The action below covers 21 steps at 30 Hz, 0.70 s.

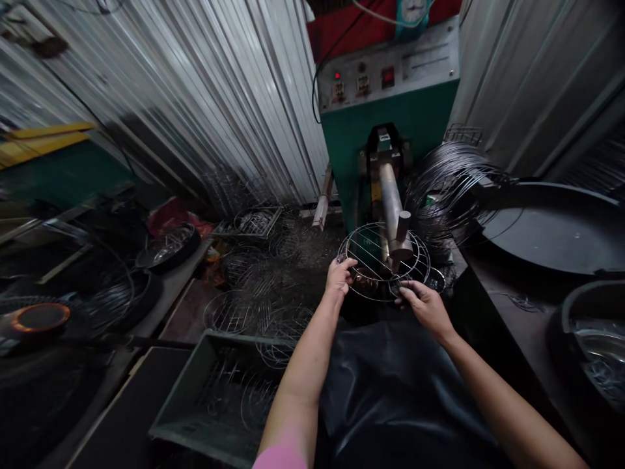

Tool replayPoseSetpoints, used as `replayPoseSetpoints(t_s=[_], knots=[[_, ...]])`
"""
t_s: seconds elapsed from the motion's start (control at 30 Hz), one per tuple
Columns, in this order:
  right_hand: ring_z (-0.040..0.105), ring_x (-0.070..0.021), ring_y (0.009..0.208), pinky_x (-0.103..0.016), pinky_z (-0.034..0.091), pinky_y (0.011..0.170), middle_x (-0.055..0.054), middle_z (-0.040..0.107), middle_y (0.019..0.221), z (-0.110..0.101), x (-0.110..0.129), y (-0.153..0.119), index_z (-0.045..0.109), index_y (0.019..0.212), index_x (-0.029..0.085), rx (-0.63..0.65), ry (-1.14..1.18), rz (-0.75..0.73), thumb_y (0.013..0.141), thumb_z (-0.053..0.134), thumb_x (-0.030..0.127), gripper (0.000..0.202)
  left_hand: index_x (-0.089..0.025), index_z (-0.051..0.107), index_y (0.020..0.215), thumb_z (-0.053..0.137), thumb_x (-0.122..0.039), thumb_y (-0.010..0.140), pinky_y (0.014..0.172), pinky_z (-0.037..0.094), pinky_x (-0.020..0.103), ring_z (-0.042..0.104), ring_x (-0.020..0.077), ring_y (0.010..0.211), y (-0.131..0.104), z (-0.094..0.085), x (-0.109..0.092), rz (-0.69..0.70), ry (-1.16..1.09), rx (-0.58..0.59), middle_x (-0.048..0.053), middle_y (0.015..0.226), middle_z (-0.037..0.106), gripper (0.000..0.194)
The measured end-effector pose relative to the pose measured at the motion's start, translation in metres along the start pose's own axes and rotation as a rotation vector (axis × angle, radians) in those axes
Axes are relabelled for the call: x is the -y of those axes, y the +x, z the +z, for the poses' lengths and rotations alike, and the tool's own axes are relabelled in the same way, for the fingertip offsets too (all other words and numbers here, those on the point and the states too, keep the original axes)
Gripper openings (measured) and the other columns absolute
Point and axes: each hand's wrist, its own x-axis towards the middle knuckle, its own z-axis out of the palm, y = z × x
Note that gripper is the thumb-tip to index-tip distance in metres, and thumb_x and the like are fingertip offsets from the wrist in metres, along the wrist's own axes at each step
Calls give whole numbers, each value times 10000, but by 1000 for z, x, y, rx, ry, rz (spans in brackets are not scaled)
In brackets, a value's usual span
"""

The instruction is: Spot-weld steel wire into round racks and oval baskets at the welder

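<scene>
A round wire rack (370, 257), a ring with straight bars across it, lies roughly level under the electrode arm (392, 202) of a spot welder (395, 104). My left hand (338, 277) grips its left rim between thumb and fingers. At the near right side, my right hand (426, 306) is closed in a pinch at the rim, close below the electrode tip (396, 264). Whether a small wire piece is also between those fingers, I cannot tell. The lower electrode is mostly hidden by the rack.
To the right are a coil of wire loops (449, 185), a large shallow pan (561, 228) and a black tub (566, 326) with metal pieces. A green crate (195, 391) with wire racks stands at lower left. More wire racks (249, 273) pile behind it. A dark apron (390, 384) covers my lap.
</scene>
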Motion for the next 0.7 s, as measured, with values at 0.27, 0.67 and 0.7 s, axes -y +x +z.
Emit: replayPoseSetpoints(t_s=[0.27, 0.67, 0.7], knots=[[624, -171, 605, -285, 512, 551, -24, 644, 704, 3, -3, 9, 608, 845, 197, -7, 1, -30, 712, 610, 487, 319, -181, 458, 677, 679, -203, 474, 369, 153, 163, 227, 9, 370, 7, -1, -1, -4, 32, -36, -104, 490, 315, 302], [602, -149, 566, -282, 499, 582, -27, 627, 665, 6, 4, 11, 598, 788, 173, -33, -35, -31, 724, 585, 506, 339, -177, 422, 602, 652, -155, 516, 362, 149, 171, 195, 15, 360, 12, 1, 2, -52, 43, -112, -98, 470, 292, 246], [602, -150, 561, -281, 497, 573, -31, 632, 673, 6, 4, 11, 597, 788, 171, -40, -43, -31, 719, 586, 511, 346, -177, 420, 601, 652, -155, 518, 360, 153, 170, 195, 15, 357, 12, 1, 2, -51, 44, -118, -99, 467, 290, 247]])
